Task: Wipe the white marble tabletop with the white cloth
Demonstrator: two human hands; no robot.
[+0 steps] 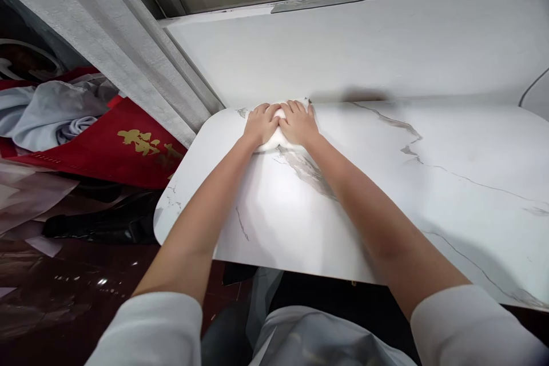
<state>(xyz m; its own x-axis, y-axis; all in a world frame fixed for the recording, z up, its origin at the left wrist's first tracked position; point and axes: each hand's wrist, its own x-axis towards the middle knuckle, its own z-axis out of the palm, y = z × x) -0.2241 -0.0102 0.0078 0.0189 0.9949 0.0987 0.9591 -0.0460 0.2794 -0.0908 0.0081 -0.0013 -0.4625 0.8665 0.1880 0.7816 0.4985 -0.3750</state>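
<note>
A bunched white cloth lies on the white marble-patterned table, close to the wall at its far edge. My left hand presses down on the cloth's left part, fingers bent over it. Beside it, my right hand bears on the right part in the same way, its fingers slightly spread. The two thumbs nearly meet in the middle. Both arms are stretched out straight ahead. Much of the cloth is hidden beneath my palms and fingers.
A white wall panel rises behind the table, with a grey ribbed post at the left corner. Left of the table are a red bag with gold print, light-coloured cloth and a black boot-like object. A cable hangs at right.
</note>
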